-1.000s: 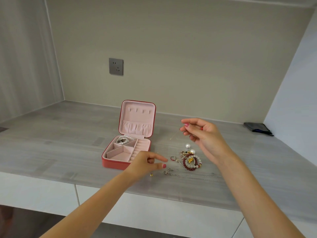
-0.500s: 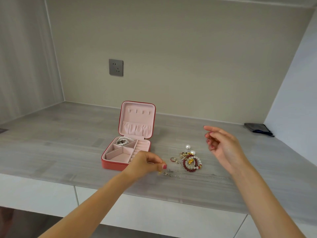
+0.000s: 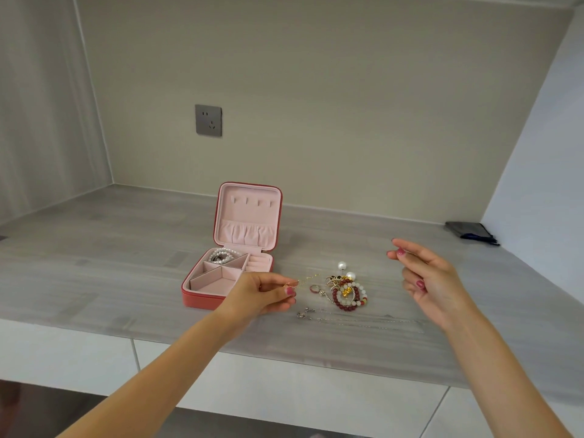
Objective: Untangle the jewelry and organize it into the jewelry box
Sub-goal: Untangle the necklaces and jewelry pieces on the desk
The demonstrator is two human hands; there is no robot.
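An open pink jewelry box (image 3: pixel 202 298) sits on a grey counter (image 3: pixel 94 263), lid upright, with a pearl bracelet (image 3: pixel 221 256) in its far left compartment. Just right of the box, the left hand (image 3: pixel 262 294) pinches a thin gold chain (image 3: pixel 308 278), while the right hand (image 3: pixel 426 279) hovers farther right, fingers relaxed and holding nothing. Between the hands lie a tangled pile of jewelry (image 3: pixel 347 292), a small ring (image 3: pixel 314 289) and, nearer, a silver chain (image 3: pixel 347 320); a wall socket (image 3: pixel 208 120) and a dark pouch (image 3: pixel 471 233) lie beyond.

Wall socket (image 3: pixel 208 120) – dark pouch (image 3: pixel 471 233) on grey counter (image 3: pixel 94 248).
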